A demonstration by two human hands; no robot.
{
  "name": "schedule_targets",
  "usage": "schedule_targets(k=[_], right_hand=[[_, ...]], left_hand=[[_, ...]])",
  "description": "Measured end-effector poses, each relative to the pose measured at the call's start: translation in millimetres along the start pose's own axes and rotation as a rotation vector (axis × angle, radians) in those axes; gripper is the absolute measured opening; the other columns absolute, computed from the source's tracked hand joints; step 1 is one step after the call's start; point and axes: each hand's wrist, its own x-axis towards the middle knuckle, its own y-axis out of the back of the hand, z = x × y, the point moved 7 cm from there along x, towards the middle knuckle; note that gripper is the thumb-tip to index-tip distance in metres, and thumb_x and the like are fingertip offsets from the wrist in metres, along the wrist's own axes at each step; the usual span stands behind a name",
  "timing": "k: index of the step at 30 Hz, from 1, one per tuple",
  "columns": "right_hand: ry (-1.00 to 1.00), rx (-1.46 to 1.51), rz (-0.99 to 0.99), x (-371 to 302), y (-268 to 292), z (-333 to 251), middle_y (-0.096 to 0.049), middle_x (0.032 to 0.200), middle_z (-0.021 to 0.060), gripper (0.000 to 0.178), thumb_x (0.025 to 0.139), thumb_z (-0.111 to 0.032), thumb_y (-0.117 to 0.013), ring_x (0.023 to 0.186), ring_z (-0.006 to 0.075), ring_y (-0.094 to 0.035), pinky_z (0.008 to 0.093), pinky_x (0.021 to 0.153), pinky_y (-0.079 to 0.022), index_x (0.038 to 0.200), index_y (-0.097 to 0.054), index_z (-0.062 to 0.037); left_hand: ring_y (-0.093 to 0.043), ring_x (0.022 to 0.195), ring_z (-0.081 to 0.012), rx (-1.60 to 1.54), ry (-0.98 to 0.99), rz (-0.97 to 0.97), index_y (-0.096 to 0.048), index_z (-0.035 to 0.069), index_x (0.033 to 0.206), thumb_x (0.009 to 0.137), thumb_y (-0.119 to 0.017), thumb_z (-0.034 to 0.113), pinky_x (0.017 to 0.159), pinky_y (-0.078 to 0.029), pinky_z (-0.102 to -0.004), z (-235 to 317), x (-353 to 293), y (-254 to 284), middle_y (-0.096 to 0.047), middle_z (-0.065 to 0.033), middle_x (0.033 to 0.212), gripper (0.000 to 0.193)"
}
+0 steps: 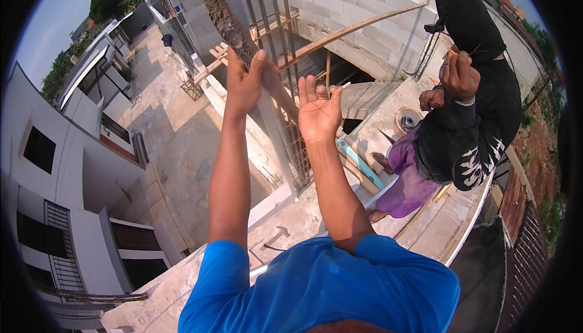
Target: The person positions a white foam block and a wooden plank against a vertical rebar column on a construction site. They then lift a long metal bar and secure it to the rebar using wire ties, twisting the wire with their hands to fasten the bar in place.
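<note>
My left hand [245,83] is closed around a rough, bark-edged wooden board [226,20] that slants up and away, beside an upright rebar column [267,5]. To its right my right hand [319,113] is held palm up, its fingers loosely bent and apart. Fine dark lines cross this palm; whether they are thin wires or creases I cannot tell. Below my arms, a hammer [276,236] lies on the concrete ledge. A turquoise spirit level [359,162] rests by my right forearm.
At the right a co-worker [477,102] in a black hooded top crouches close by, hands raised. A bucket [407,120] stands near that person's feet. Behind lie a dark opening [346,69] and a block wall [364,5]. The ledge drops to a paved yard [176,145] at left.
</note>
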Motion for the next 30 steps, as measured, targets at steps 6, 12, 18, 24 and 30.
schedule_targets(k=[6,12,18,24,30], right_hand=[[0.058,-0.323,-0.511,-6.8,-33.2,-17.4,-0.055,0.079,0.0047,0.028,0.112,-0.034,-0.049,0.108,0.0282,-0.066,0.0577,0.119,-0.041,0.097,-0.054,-0.0105],[-0.301,-0.688,-0.882,-22.8,-12.5,-56.4,-0.059,0.14,0.0239,0.036,0.11,-0.019,-0.042,0.136,0.0375,-0.056,0.0553,0.117,-0.042,0.121,-0.068,0.0028],[-0.219,-1.404,-1.018,-15.9,-24.7,-75.0,-0.072,0.125,0.0189,0.032,0.096,0.001,-0.066,0.113,0.0277,-0.071,0.0377,0.104,-0.053,0.127,-0.072,0.0016],[0.108,-1.458,-1.082,-20.9,-26.8,-73.7,-0.077,0.111,0.0137,0.021,0.091,0.003,-0.076,0.104,0.0211,-0.074,0.0331,0.093,-0.058,0.112,-0.077,0.0004],[0.051,-1.059,-0.78,-30.5,-11.8,-53.7,-0.076,0.104,0.0169,0.014,0.095,0.006,-0.071,0.107,0.023,-0.073,0.0356,0.098,-0.059,0.108,-0.069,0.0058]], left_hand=[[-0.07,0.073,-0.0152,0.019,0.029,-0.001,-0.039,0.006,0.132,0.108,-0.061,0.027,0.064,-0.058,-0.0286,1.3,-5.1,4.4,-0.069,-0.007,0.082,0.039],[-0.069,0.073,-0.014,0.012,0.006,-0.001,-0.04,0.007,0.131,0.108,-0.061,0.028,0.063,-0.057,-0.0274,8.5,-7.3,-2.4,-0.069,-0.0064,0.081,0.037],[-0.069,0.071,-0.0137,0.045,0.004,-0.007,-0.041,0.008,0.126,0.108,-0.06,0.029,0.061,-0.056,-0.0266,3.1,-5.0,0.9,-0.069,-0.0063,0.081,0.033],[-0.07,0.072,-0.0141,0.048,0.006,0.002,-0.041,0.009,0.127,0.109,-0.06,0.03,0.062,-0.057,-0.0276,5.1,0.9,-1.3,-0.069,-0.0061,0.081,0.034],[-0.071,0.072,-0.0153,0.057,0.03,-0.002,-0.041,0.009,0.127,0.109,-0.06,0.031,0.063,-0.059,-0.0284,6.2,4.5,-1.9,-0.069,-0.0066,0.081,0.034]])
